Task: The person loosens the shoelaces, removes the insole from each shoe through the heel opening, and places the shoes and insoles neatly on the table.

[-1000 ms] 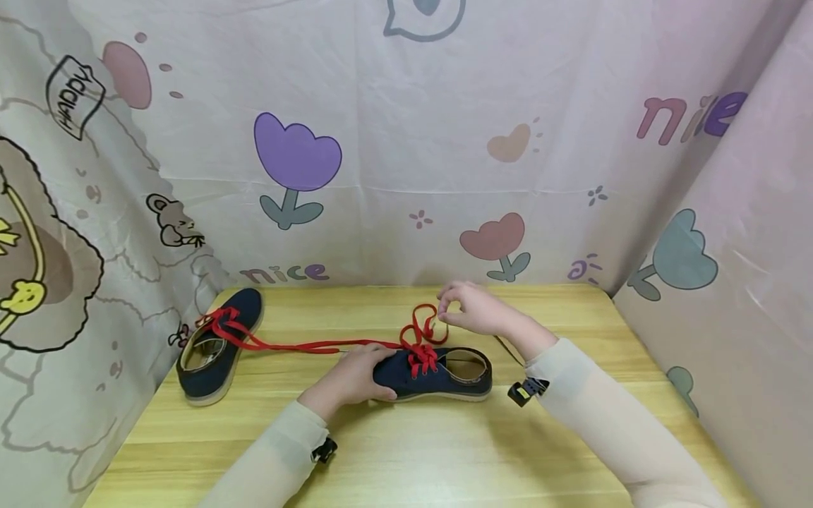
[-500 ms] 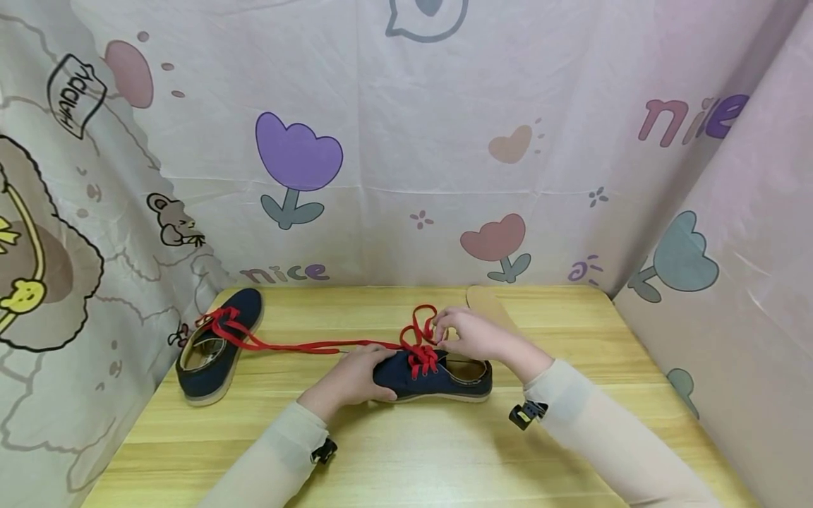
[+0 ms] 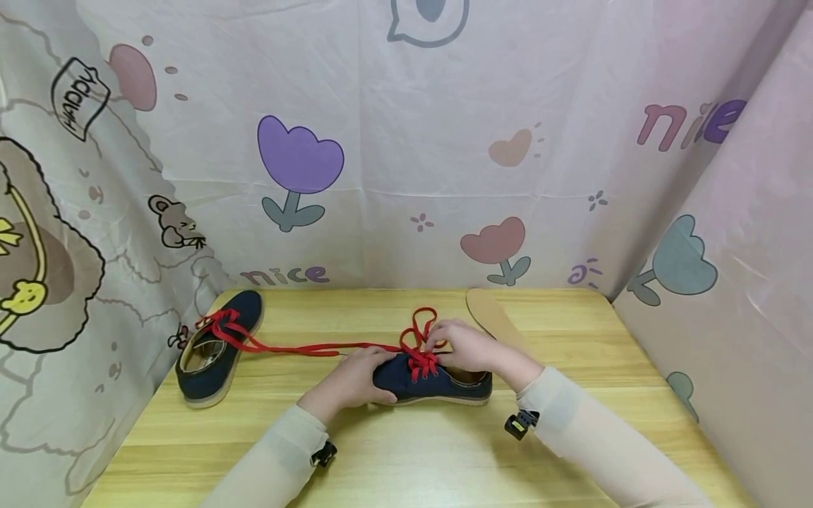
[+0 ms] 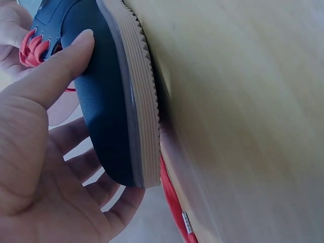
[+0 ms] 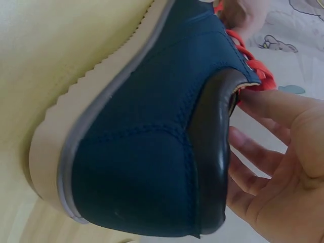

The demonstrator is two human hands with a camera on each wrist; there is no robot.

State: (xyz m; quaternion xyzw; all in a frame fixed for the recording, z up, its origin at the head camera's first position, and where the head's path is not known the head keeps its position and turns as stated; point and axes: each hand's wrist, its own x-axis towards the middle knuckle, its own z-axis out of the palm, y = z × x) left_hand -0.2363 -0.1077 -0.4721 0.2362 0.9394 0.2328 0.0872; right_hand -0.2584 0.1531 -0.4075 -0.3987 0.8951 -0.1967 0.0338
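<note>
The right of the hands (image 3: 468, 346) has lowered to the red laces (image 3: 423, 363)

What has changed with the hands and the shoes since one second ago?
The right hand came down and nearer, to the red laces; whether it grips them is unclear. Its move uncovered the beige insole. The left hand still holds the middle shoe by the toe; the other shoe stayed put.
</note>
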